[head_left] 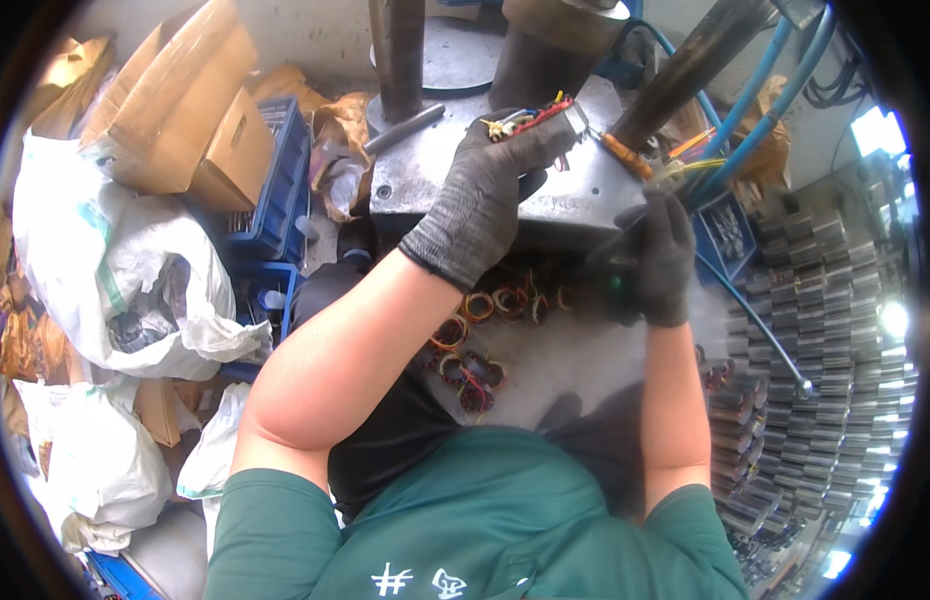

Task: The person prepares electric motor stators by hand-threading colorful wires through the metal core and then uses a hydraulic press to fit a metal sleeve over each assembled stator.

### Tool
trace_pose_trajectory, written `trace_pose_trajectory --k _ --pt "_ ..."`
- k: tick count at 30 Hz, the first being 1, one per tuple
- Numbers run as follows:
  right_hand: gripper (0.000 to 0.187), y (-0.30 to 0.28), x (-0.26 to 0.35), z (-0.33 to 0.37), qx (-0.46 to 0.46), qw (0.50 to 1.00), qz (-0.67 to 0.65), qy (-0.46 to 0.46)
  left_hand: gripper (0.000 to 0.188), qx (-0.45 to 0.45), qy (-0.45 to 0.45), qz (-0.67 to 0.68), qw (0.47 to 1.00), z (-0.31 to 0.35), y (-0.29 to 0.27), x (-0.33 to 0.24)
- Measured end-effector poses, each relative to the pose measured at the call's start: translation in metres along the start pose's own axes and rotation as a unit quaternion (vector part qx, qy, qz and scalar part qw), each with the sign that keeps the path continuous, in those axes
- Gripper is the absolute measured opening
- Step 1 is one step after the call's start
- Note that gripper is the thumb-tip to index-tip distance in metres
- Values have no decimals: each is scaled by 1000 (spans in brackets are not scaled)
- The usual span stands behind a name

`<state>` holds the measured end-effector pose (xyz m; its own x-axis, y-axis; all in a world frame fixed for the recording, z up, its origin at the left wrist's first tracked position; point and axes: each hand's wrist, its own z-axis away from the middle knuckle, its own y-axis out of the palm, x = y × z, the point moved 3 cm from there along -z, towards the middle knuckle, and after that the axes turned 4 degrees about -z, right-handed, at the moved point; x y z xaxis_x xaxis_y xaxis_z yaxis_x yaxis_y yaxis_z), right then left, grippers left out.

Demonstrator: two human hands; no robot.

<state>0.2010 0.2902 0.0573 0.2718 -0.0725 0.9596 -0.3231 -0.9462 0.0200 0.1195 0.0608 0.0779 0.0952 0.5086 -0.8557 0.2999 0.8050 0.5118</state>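
Note:
My left hand (490, 180), in a dark grey glove, is raised over the metal plate of a press and closed round a part with red, yellow and white wires (533, 122). The glove hides most of that part. My right hand (668, 255), gloved too, is at the plate's right edge. Its fingers point up, with the thumb to the left; dark blur there hides whether it holds anything. Just above its fingertips is a thin-shafted tool with an orange handle (626, 156). Several wire-wound rings (475, 370) with coloured leads lie below, between my arms.
The press plate (425, 190) carries thick dark columns (397, 60) and a loose metal rod (405, 128). Cardboard boxes (175, 100), blue crates (293, 190) and white sacks (95, 250) crowd the left. Stacked metal cylinders (825, 340) fill the right, near blue hoses (755, 90).

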Motion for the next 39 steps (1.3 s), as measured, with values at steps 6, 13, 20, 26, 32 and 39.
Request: trace_pose_trajectory --k 6,13,20,26,32,39 --pt "37 -50 -44 -20 -47 981 -132 135 90 13 105 -102 989 18 22 -7" --pt "41 -56 -17 -7 -19 931 -349 100 112 6 238 -417 877 33 32 2" --pt "37 -64 28 25 -19 981 -193 28 108 41 338 -562 754 36 45 3" --pt "33 -54 48 39 87 974 -210 27 110 102 384 -528 751 35 51 15" --pt "30 -48 42 43 35 966 -239 86 116 131 348 -552 746 36 52 25" --pt "33 -47 23 35 155 910 -369 112 114 131 308 -541 772 34 49 34"
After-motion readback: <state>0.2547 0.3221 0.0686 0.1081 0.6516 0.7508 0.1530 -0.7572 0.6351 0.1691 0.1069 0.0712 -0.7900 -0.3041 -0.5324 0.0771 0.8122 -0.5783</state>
